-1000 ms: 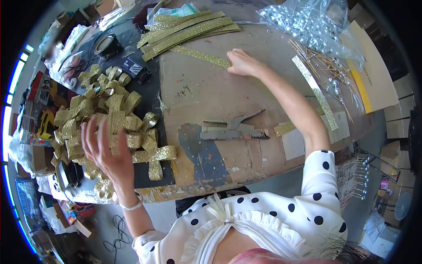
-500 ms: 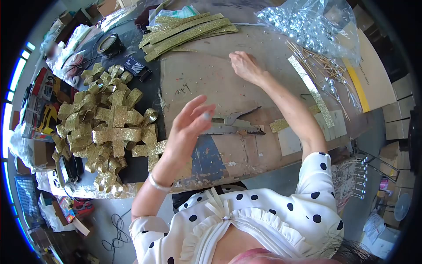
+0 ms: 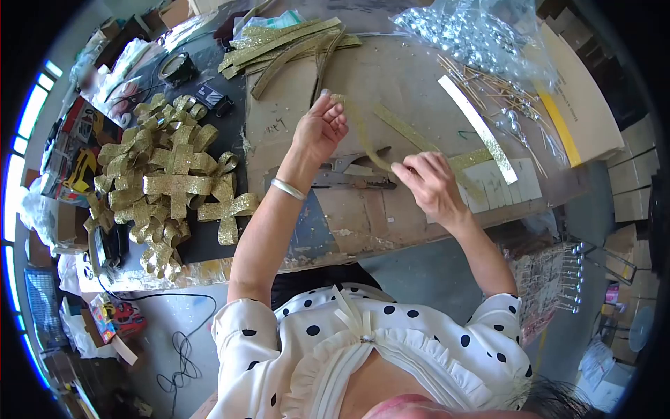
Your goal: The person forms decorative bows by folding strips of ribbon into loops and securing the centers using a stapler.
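A gold glitter ribbon strip, blurred and bowed, runs between my two hands above the table. My right hand pinches its near end. My left hand has curled fingers and its fingertips at the strip's far end. Beyond my left hand lies a pile of gold glitter strips, a couple of them bent toward me. Another gold strip rests on the table between the hands. Below the held strip lies a metal hand tool, partly hidden, perhaps pliers or a stapler.
Looped gold ribbon bows are heaped on the left, near a tape roll and a small dark box. On the right are a pale strip, thin sticks, a bag of silver balls and cardboard.
My right hand has come back from the far table toward me and now pinches a gold strip. My left hand has moved up and away. Strips in the pile have shifted.
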Motion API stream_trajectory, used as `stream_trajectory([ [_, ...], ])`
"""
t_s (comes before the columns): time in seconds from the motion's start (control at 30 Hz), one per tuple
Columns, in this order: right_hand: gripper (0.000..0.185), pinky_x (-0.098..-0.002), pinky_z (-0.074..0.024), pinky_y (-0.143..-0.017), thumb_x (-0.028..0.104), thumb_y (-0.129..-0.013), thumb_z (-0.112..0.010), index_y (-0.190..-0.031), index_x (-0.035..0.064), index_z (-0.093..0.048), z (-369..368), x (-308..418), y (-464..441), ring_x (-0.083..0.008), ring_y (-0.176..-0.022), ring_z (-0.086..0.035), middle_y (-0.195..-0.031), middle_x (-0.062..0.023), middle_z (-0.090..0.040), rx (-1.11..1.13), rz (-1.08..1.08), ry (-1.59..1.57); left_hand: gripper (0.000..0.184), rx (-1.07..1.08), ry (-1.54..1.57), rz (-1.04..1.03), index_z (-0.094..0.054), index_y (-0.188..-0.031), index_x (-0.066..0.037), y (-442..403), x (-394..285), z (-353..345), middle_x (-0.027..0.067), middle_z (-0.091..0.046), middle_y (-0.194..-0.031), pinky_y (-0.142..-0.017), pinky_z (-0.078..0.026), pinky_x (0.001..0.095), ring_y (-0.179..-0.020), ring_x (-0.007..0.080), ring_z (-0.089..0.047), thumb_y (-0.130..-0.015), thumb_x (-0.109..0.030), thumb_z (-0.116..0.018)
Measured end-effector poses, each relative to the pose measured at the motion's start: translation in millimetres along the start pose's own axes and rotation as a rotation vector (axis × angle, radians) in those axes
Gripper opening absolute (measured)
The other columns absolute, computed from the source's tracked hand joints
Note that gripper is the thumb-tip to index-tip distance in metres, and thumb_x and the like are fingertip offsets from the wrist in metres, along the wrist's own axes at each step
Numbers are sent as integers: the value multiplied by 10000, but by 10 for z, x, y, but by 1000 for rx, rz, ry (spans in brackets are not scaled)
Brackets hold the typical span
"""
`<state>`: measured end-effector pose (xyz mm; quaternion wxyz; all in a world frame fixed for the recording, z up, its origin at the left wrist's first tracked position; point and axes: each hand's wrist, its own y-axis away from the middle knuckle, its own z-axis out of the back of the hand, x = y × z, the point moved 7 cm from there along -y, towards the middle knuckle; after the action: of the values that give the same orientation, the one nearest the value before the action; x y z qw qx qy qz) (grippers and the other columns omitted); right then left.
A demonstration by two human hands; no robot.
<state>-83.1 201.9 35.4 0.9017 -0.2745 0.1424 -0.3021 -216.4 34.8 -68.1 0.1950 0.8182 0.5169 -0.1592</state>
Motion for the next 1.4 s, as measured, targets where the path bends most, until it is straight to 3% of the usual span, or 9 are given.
stream_trajectory([
  [0.13, 292, -315, -474, -639, -13, -670, -588, -952, 62, -611, 112, 100, 210, -198, -722, -568, -842, -55, -544, -52, -49, -84, 325, -175, -195, -35, -409, -1087, -43, -63, 143, -115, 53, -592, -771, -592, -490, 277, -673, 174, -583, -892, -284, -507],
  [0.2, 299, -311, -498, -608, -22, -671, -590, -956, 65, -614, 89, 125, 287, -204, -705, -586, -848, -66, -553, 29, -133, -167, 239, -428, -129, 43, -494, -1009, -45, -43, 258, -57, 97, -600, -935, -641, -514, 293, -769, 208, -602, -895, -255, -499],
  [0.4, 258, -284, -499, -602, -54, -683, -600, -923, 38, -626, 266, 92, 416, -202, -698, -589, -852, -84, -571, -23, -153, -221, 311, -301, -185, -115, -471, -1130, -44, -93, 202, -100, 99, -546, -1030, -654, -496, 291, -815, 188, -579, -937, -274, -393],
  [0.6, 140, -224, -437, -528, -1, -785, -608, -925, -4, -618, -87, -636, 1072, -100, -609, -564, -741, -39, -601, -220, -1086, -1378, 403, -193, -603, -262, -448, -1229, -60, 417, -4, -305, 4, -528, -760, -568, -426, 223, -614, 122, -515, -933, -330, -406],
  [0.8, 157, -226, -442, -564, 32, -790, -619, -946, 11, -609, -285, -914, 1189, -127, -635, -573, -750, -48, -614, -292, -1112, -1510, 401, -166, -300, -388, -429, -1237, -39, 889, 167, -488, -34, -462, -711, -566, -448, 211, -646, 118, -558, -932, -299, -433],
  [1.03, 303, -271, -440, -753, 117, -839, -583, -1098, -19, -505, -458, -943, 1029, -175, -927, -505, -1015, -107, -529, -715, -769, -2450, 376, -179, -255, -383, -417, -1246, -36, 1196, 309, -471, -6, -553, -813, -585, -463, 213, -715, 129, -598, -932, -241, -440],
  [1.13, 359, -270, -437, -755, 124, -851, -565, -1152, -37, -453, -537, -984, 990, -179, -957, -508, -1040, -119, -530, -1010, -889, -2435, 375, -130, -267, -399, -413, -1248, -30, 1236, 339, -405, 11, -568, -839, -591, -462, 207, -737, 135, -603, -933, -231, -439],
  [1.3, 334, -344, -428, -933, 76, -858, -537, -1157, -46, -450, -632, -982, 898, -213, -1033, -523, -1114, -140, -534, -1077, -901, -2112, 368, -150, -244, -440, -401, -1254, -17, 1380, 434, -449, 32, -577, -839, -621, -464, 217, -768, 141, -605, -934, -195, -434],
  [1.4, 279, -324, -467, -873, 104, -862, -539, -1110, -21, -513, -622, -907, 822, -198, -982, -552, -1074, -137, -564, -1072, -903, -2014, 338, -136, -235, -408, -410, -1254, -48, 1434, 460, -420, 10, -576, -910, -653, -461, 252, -776, 154, -591, -935, -157, -423],
])
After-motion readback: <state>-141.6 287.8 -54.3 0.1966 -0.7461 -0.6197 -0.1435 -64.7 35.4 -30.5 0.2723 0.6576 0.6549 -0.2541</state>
